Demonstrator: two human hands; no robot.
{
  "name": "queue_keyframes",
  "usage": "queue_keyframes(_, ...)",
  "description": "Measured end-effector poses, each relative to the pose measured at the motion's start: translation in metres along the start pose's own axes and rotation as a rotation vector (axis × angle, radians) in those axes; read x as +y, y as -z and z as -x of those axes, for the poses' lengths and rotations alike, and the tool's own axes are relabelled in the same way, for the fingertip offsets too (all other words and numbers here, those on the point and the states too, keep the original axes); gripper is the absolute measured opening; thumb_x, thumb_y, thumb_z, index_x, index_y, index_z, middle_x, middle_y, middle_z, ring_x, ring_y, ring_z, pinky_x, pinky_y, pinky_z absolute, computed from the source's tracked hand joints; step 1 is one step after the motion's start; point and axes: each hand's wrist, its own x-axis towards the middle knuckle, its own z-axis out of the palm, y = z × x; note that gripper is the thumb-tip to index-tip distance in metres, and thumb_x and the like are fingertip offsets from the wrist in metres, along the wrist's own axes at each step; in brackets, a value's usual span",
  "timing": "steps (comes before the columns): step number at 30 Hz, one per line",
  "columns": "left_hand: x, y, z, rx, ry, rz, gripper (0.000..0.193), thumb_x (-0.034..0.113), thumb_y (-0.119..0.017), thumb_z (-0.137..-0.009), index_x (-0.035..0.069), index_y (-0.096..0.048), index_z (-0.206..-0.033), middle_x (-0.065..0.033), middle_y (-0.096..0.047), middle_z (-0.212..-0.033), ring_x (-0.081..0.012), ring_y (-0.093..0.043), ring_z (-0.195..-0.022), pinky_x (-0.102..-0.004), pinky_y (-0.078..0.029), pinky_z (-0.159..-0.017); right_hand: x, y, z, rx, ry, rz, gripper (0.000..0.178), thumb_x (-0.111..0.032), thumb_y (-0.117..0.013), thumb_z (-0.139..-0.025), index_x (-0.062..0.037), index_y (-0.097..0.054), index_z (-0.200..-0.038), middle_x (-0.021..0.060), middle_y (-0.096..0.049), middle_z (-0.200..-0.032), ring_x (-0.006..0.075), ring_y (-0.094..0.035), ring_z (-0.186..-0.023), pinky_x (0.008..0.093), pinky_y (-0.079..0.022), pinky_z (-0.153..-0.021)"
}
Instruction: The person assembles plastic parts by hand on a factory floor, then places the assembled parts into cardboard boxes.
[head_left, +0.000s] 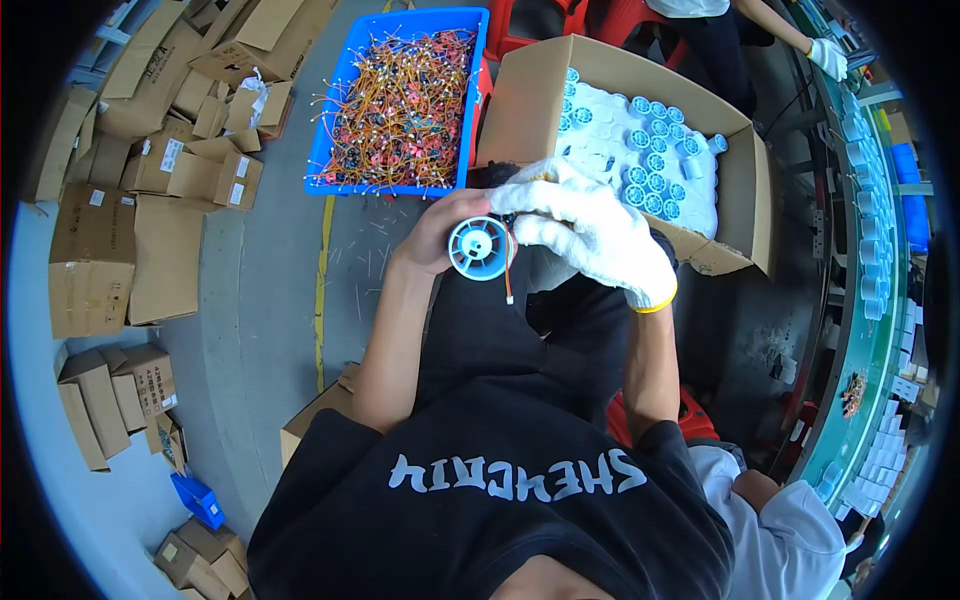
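My bare left hand (443, 232) grips a light blue round plastic housing (480, 264) from its left side. Its open end faces up and shows a hub with radial spokes. In a white knit glove, my right hand (598, 222) has its fingers pinched together at the housing's upper right edge. A small dark bit shows at those fingertips; what it belongs to is hidden. Thin red and orange wires (508, 268) hang down from there along the housing's right side, ending in a small white plug (510, 299). Both hands are above my lap.
Ahead stands a blue bin (474, 100) heaped with small wired parts. To its right, an open cardboard box (525, 95) contains several light blue cylinders. Cardboard boxes (95, 240) line the left side. A green workbench (835, 400) runs along the right, with a co-worker's gloved hand (828, 58) beside it.
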Motion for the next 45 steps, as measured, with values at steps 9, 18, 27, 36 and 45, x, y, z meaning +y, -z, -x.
queue_keyframes(9,0.013,-0.034,-0.008,0.166,0.035,-0.227,0.075,0.037,-0.053,-0.09,-0.008,-0.029,-0.144,-0.0178,-0.063,-0.108,-0.0207,-0.069,-0.083,-0.0317,-0.056,-0.071,0.0,-0.004,0.006,0.055,0.012,-0.045,0.023,-0.013,-0.069,-0.085,-0.0073,-0.067,-0.107,0.0125,-0.061,-0.115,0.0298,-0.063,-0.091,0.0361,-0.051,-0.082)
queue_keyframes(18,0.005,-0.024,-0.012,0.167,0.019,-0.202,0.066,0.034,-0.049,-0.092,-0.005,-0.032,-0.142,-0.015,-0.062,-0.103,-0.0174,-0.065,-0.086,-0.0269,-0.052,-0.075,0.026,-0.018,0.01,0.257,-0.163,-0.48,0.025,-0.025,-0.058,-0.096,-0.0026,-0.063,-0.107,0.0076,-0.064,-0.098,0.0182,-0.063,-0.082,0.0299,-0.051,-0.074)
queue_keyframes(27,0.011,-0.026,-0.028,0.466,-0.083,-0.447,0.053,0.034,-0.043,-0.098,-0.006,-0.047,-0.132,-0.0133,-0.063,-0.092,-0.0193,-0.064,-0.082,-0.0283,-0.051,-0.072,0.039,-0.017,0.03,0.162,-0.258,-1.198,0.029,-0.026,-0.056,-0.099,0.0007,-0.057,-0.11,0.0098,-0.064,-0.095,0.0125,-0.061,-0.077,0.0251,-0.05,-0.066)
queue_keyframes(36,0.017,-0.024,-0.018,0.354,-0.163,-0.006,0.05,0.035,-0.038,-0.1,-0.009,-0.058,-0.113,-0.0161,-0.064,-0.085,-0.0262,-0.063,-0.069,-0.0356,-0.051,-0.065,0.032,-0.042,0.025,0.399,-0.26,-1.523,0.022,-0.017,-0.057,-0.097,0.0013,-0.058,-0.11,0.0172,-0.062,-0.104,0.0179,-0.06,-0.079,0.025,-0.05,-0.067)
queue_keyframes(45,0.016,-0.016,-0.01,0.289,-0.203,-0.075,0.05,0.036,-0.037,-0.1,-0.008,-0.058,-0.113,-0.0159,-0.064,-0.086,-0.0266,-0.063,-0.071,-0.0365,-0.051,-0.066,0.029,-0.047,0.018,0.582,-0.224,-1.472,0.021,-0.007,-0.061,-0.093,0.0008,-0.058,-0.113,0.018,-0.062,-0.104,0.018,-0.061,-0.083,0.0241,-0.049,-0.069)
